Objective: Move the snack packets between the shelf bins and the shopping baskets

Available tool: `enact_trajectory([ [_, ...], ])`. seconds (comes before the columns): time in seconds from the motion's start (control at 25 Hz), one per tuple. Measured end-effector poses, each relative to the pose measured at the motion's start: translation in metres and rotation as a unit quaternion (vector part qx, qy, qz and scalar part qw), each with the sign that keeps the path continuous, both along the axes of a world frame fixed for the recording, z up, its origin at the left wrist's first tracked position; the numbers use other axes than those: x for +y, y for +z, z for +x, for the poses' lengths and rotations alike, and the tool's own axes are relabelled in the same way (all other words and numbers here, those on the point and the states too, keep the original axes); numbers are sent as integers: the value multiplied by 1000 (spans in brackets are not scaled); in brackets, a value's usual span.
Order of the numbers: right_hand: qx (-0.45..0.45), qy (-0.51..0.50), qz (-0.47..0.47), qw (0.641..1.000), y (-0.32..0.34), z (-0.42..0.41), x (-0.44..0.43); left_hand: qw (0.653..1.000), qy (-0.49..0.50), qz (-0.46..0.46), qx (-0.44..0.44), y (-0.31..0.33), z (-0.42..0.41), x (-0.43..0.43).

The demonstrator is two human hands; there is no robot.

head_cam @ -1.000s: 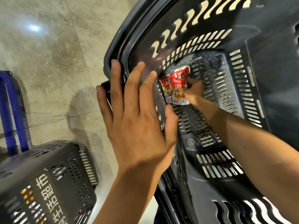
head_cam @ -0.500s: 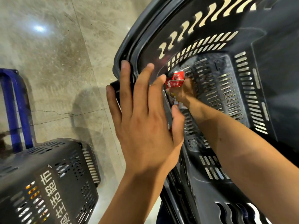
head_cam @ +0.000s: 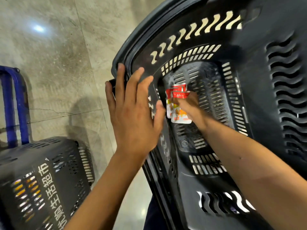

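Observation:
A big dark shopping basket fills the right of the head view, its slotted bottom deep inside. My right hand reaches down into it and grips a small bunch of red-and-white snack packets near the basket floor. My left hand rests flat on the basket's left rim with its fingers straight, holding nothing.
A second dark basket with white Chinese lettering sits at the lower left on the polished stone floor; coloured packets show through its slots. A blue handle frame stands at the left edge.
My right hand has gathered the packets off the basket floor and lifted them slightly toward me. My left hand has stayed on the rim.

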State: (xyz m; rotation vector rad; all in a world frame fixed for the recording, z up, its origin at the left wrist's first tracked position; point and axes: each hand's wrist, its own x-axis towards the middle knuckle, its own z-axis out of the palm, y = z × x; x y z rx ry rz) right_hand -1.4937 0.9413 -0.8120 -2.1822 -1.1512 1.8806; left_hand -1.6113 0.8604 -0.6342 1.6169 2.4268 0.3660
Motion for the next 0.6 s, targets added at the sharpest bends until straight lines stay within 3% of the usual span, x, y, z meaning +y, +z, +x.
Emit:
enact_trajectory([
  [0.08,37,-75,-17,996,57,29,-11,999,-9,-44,-9,10,1,-2],
  [0.2,40,-152,-53,986,157,73,-15,990,4,-98,-105,50,8,-10],
  [0.36,75,-121,-84,986,284,125,-24,957,67,-108,-260,138,37,-28],
  [0.6,97,-166,-66,979,451,184,-70,923,115,-144,-337,263,96,-59],
])
